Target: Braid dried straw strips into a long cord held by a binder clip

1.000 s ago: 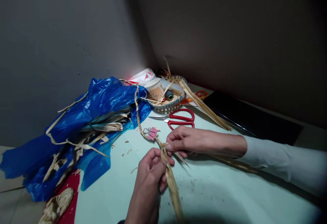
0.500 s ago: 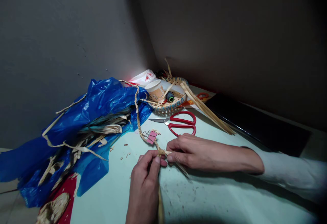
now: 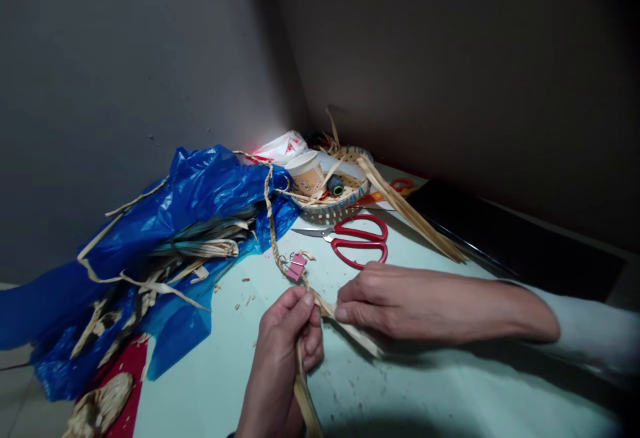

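Observation:
A thin braided cord [image 3: 273,238] of dry straw-coloured fibre runs down from the blue bag to a pink binder clip [image 3: 296,267], which is clamped on it. Just below the clip, my left hand [image 3: 290,338] pinches the braid's near end between thumb and fingers, and one pale fibre strip [image 3: 306,401] hangs from it toward me. My right hand [image 3: 373,301] is closed on another flat strip to the right, whose loose end [image 3: 367,341] sticks out below the fingers. Red-handled scissors [image 3: 357,238] lie just beyond my right hand.
A blue plastic bag [image 3: 200,185] with dried fibres spreads on the left. Behind the scissors stands a woven basket [image 3: 333,211] with a paper cup [image 3: 306,175] and a thread spool [image 3: 335,187]. Long fibre strips [image 3: 415,215] and a black flat object [image 3: 510,238] lie right.
My right hand has moved right, drawing its strip away from the braid. My left hand has shifted slightly left and up, nearer the clip, and its hanging strip shows more.

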A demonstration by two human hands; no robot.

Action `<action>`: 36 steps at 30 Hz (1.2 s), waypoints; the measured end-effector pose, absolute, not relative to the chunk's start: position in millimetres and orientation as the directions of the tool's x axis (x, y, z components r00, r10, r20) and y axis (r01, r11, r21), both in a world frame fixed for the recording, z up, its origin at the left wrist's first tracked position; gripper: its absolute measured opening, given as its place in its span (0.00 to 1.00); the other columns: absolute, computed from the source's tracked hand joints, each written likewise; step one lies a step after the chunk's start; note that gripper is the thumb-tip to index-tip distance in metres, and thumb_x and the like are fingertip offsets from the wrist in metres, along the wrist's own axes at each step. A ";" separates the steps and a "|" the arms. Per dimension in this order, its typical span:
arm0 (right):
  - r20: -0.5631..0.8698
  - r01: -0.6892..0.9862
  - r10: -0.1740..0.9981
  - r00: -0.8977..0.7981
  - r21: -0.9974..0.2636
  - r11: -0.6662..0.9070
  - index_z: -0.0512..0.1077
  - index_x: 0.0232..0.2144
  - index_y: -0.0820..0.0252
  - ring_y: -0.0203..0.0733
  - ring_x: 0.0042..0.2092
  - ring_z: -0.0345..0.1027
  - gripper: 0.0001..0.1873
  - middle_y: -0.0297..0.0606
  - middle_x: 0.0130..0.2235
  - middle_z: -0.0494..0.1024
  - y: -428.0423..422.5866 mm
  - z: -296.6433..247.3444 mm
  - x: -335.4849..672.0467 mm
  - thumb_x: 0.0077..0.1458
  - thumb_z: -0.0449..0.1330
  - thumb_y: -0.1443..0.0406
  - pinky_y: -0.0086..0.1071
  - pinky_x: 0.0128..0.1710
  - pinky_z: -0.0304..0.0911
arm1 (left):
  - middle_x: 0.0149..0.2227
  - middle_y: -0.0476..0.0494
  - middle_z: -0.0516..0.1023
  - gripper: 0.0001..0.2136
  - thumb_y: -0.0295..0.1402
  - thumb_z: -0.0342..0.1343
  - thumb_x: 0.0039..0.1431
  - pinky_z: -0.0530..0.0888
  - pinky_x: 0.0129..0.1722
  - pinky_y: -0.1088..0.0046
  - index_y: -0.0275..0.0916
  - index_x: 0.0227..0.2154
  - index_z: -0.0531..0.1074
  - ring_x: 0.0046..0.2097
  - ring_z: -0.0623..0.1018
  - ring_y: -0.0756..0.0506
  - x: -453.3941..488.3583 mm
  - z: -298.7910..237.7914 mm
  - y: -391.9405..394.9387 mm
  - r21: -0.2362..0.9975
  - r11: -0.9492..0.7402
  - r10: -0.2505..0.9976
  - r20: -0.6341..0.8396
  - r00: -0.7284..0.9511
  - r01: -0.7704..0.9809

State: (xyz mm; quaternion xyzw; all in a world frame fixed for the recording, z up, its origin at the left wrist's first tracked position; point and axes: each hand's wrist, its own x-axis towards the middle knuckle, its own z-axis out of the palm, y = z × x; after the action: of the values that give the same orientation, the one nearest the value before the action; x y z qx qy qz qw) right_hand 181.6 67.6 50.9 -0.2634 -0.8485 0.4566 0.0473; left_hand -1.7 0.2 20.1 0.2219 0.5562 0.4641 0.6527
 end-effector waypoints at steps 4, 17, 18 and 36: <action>-0.072 0.508 0.677 -0.732 -0.720 0.473 0.68 0.25 0.61 0.34 0.25 0.55 0.18 0.32 0.23 0.66 86.6 50.4 197.9 0.61 0.52 0.55 0.30 0.25 0.46 | 0.22 0.52 0.71 0.12 0.35 0.66 0.47 0.66 0.17 0.83 0.35 0.27 0.69 0.20 0.69 0.55 -0.8 21.3 0.8 0.814 0.482 0.839 -0.536 -0.098 -0.325; -0.130 0.449 0.680 -0.722 -0.836 0.317 0.62 0.21 0.60 0.32 0.24 0.53 0.18 0.30 0.21 0.62 61.3 26.6 161.1 0.61 0.51 0.59 0.29 0.24 0.45 | 0.15 0.55 0.67 0.09 0.36 0.61 0.52 0.54 0.15 0.82 0.35 0.28 0.71 0.14 0.59 0.58 -1.1 21.0 -2.3 0.884 0.455 0.869 -0.468 -0.161 -0.111; -0.126 0.433 0.677 -0.725 -0.848 0.306 0.61 0.21 0.60 0.32 0.24 0.53 0.18 0.29 0.21 0.61 63.4 24.2 162.5 0.61 0.51 0.60 0.29 0.24 0.45 | 0.15 0.54 0.68 0.08 0.35 0.59 0.52 0.57 0.16 0.82 0.35 0.28 0.72 0.15 0.61 0.57 -2.2 22.6 -1.9 0.898 0.437 0.885 -0.439 -0.156 -0.047; -0.282 0.266 0.546 -0.789 -0.958 -0.109 0.65 0.23 0.61 0.32 0.22 0.55 0.17 0.31 0.19 0.68 63.6 35.8 166.8 0.61 0.49 0.60 0.26 0.24 0.51 | 0.16 0.58 0.61 0.14 0.40 0.65 0.46 0.43 0.14 0.83 0.34 0.26 0.72 0.14 0.48 0.62 4.0 17.6 -2.4 0.842 0.485 0.840 -0.524 -0.144 -0.237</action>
State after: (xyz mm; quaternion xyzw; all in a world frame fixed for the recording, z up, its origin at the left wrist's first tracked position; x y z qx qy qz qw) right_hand 166.8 63.6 35.8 -0.3082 -0.6595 0.6778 0.1033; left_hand 4.0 -2.4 17.6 0.2464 0.6121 0.4439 0.6063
